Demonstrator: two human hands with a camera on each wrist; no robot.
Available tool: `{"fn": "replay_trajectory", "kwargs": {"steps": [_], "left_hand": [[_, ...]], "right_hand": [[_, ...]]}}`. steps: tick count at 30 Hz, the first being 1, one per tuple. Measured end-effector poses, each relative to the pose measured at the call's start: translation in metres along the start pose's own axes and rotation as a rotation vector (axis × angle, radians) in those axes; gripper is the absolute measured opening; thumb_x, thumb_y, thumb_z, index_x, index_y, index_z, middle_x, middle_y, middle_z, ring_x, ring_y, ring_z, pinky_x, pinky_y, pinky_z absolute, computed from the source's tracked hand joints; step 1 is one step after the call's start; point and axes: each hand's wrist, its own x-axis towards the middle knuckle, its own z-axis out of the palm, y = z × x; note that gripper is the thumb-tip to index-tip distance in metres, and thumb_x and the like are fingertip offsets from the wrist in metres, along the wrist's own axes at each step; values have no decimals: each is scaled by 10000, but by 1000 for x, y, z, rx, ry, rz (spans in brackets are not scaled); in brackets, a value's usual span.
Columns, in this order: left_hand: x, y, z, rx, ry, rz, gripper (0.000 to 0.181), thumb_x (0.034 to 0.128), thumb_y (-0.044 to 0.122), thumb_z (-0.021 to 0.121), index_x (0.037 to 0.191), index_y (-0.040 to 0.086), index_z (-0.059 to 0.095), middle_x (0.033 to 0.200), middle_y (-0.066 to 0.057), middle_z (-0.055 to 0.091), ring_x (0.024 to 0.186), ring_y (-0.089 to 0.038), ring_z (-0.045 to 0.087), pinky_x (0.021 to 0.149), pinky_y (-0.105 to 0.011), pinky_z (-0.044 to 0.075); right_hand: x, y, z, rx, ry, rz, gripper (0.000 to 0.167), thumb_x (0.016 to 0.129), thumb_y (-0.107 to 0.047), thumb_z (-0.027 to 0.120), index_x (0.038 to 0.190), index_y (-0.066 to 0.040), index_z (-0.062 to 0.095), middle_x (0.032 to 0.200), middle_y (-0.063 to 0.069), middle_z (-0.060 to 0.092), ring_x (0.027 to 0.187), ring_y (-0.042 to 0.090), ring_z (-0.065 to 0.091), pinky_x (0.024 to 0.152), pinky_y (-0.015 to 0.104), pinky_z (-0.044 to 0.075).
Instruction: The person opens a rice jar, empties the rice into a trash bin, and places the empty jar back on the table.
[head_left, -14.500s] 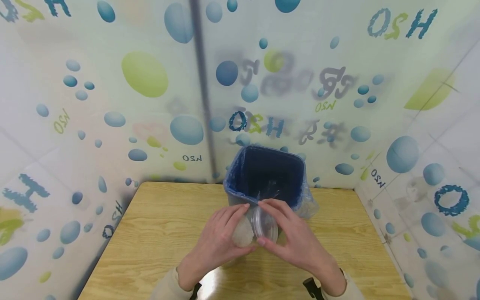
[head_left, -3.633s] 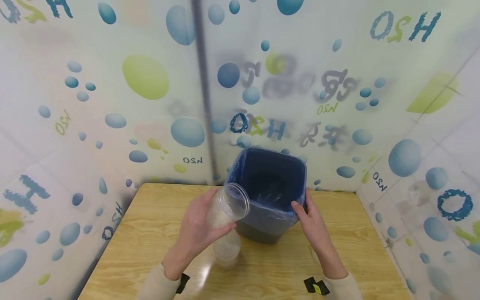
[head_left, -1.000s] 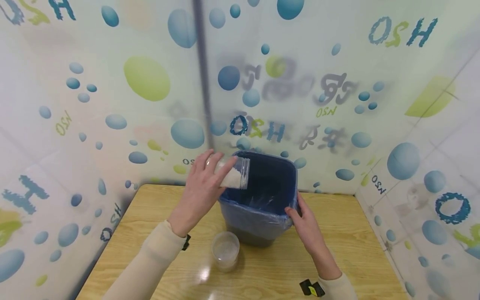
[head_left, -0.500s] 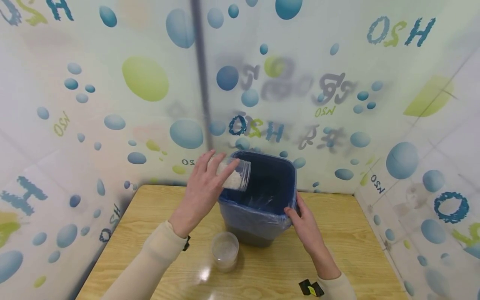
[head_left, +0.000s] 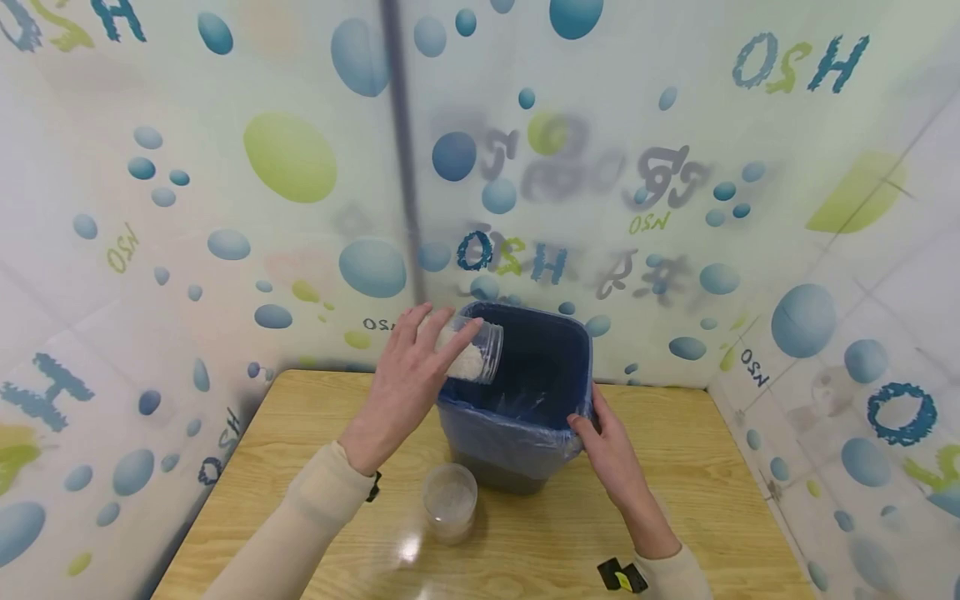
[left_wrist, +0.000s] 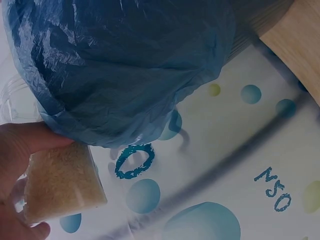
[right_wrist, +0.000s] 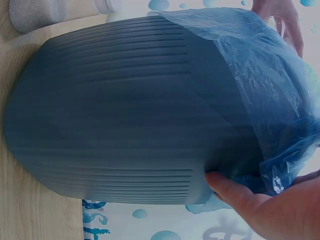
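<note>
My left hand (head_left: 408,371) grips a clear screw-neck jar (head_left: 474,354), tipped on its side with its mouth over the left rim of a dark bin (head_left: 487,473). White grains lie inside the jar; the left wrist view shows them as pale rice (left_wrist: 62,182). A blue plastic liner (head_left: 498,429) is folded over the bin's rim. My right hand (head_left: 611,454) holds the bin's right rim through the liner, thumb outside in the right wrist view. The bin's bottom is too dark to make out.
A second clear jar (head_left: 450,504) stands upright on the wooden table (head_left: 315,433), close to the bin's near left side, with pale content. Behind and at both sides rise white walls (head_left: 300,225) with blue and green bubble prints.
Long before, both hands were on clear containers before the bin. Since then my right hand took the bin's rim and my left hand tipped the jar over it. The last second shows only slight tilting.
</note>
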Motion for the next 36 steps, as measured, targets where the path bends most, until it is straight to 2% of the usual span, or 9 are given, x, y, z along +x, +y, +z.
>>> {"fn": "replay_trajectory", "kwargs": {"steps": [5,12,18,24,29,32,36], "left_hand": [[1,2,-1,4,-23,3,809,890,-156,621,1569,250,451,1468,-187,461,1411,-429,370,1179,-589,320],[1,2,-1,8,-34,4,795,898,-167,599,1563,246,458,1477,-187,450,1414,-427,365,1180,-595,316],[1,3,0,8,-42,1,797,887,-149,649,1554,250,474,1490,-184,455,1423,-436,364,1170,-615,323],[1,3,2,2,-11,11,830,861,-142,689,1557,250,464,1475,-190,454,1408,-431,370,1160,-618,337],[1,1,2,-12,22,16,878,816,-82,749,1574,241,445,1424,-243,454,1337,-426,412,1110,-559,399],[1,1,2,-17,46,7,944,743,-2,859,1570,154,433,1395,-262,464,1306,-427,429,1083,-526,416],[1,0,3,-20,103,-7,946,665,57,939,1472,-15,451,1359,-248,521,1294,-424,467,1131,-497,398]], "right_hand": [[0,-1,1,4,2,-7,707,1068,-200,528,1651,-42,161,1703,165,189,1550,351,217,1233,528,208],[0,-1,1,-11,7,-17,699,1068,-194,521,1649,-36,167,1698,171,202,1544,355,237,1227,530,219],[-1,-1,1,0,6,-25,688,1071,-168,513,1649,-35,164,1698,177,198,1545,358,230,1227,531,213],[0,0,1,5,-1,-13,696,1073,-176,513,1654,-47,151,1703,158,191,1547,344,232,1228,516,218],[-1,0,0,1,-1,-11,697,1071,-176,512,1652,-40,152,1703,163,189,1547,350,231,1227,521,219],[-1,-1,0,7,-3,-9,692,1072,-173,510,1654,-49,155,1701,163,196,1543,350,242,1225,522,225],[-1,-1,0,13,-3,-6,692,1074,-174,511,1656,-59,156,1701,157,200,1543,344,245,1226,517,224]]}}
